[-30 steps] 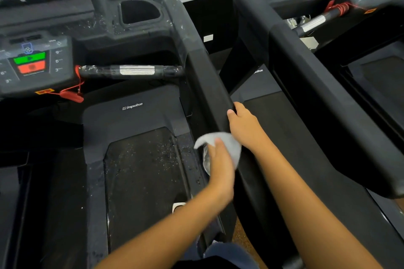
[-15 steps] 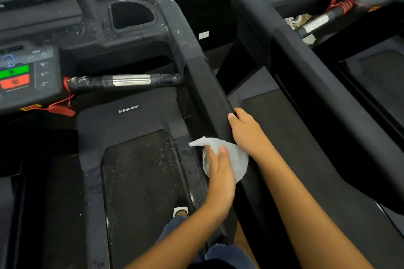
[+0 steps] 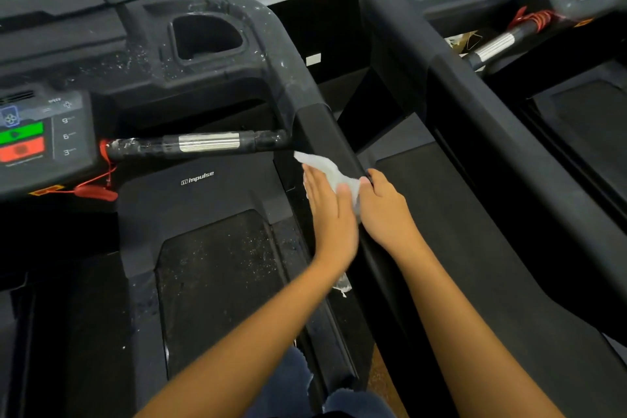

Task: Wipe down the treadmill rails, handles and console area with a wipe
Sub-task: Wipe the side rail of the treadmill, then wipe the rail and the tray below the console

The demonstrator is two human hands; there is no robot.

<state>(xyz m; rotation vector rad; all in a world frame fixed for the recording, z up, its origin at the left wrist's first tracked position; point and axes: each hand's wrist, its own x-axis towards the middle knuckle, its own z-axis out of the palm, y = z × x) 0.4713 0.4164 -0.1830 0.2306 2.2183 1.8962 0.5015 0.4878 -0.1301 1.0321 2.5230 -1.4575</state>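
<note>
left hand [image 3: 330, 210]: fingers flat, pressing wipe [image 3: 330, 168] to rail [image 3: 320, 127] inner face | right hand [image 3: 386, 210]: fingers curled over rail top, alongside | rail's long axis runs ahead of both toward console [image 3: 44, 132]

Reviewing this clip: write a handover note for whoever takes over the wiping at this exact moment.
Left hand: open, flat fingers pressing the wipe against the inner face of the right rail.
Right hand: fingers curled over the same rail, right beside the wipe.
Done: cannot tell how much of the rail is clean.
To do: handle bar and console top around the cup holder show white specks; wipe them, then the control panel and the remaining rail.
</note>
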